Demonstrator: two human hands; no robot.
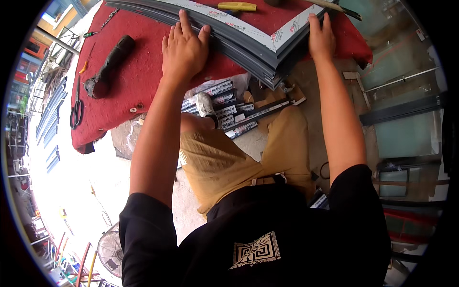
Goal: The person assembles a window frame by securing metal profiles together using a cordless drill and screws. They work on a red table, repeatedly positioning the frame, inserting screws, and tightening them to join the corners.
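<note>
A dark grey metal window frame [248,53] with white printed film along its inner side lies on the red cloth-covered table [129,91]. Its mitred corner juts over the table's near edge, toward me. Flat on the frame's left length rests my left hand [184,50], fingers spread and pointing away. On the shorter right length, beyond the corner, my right hand [322,40] grips the outer edge with the thumb on top; some of its fingers are hidden. Inside the corner, on the cloth, sits a yellow-handled tool [237,6].
Left of the frame lie a dark power tool [110,67], black scissors [76,107] and a thin orange-handled tool [86,62]. Film-wrapped profiles [229,107] are piled on the floor under the table edge. Glass panes [401,122] stand at the right, a fan [111,251] at lower left.
</note>
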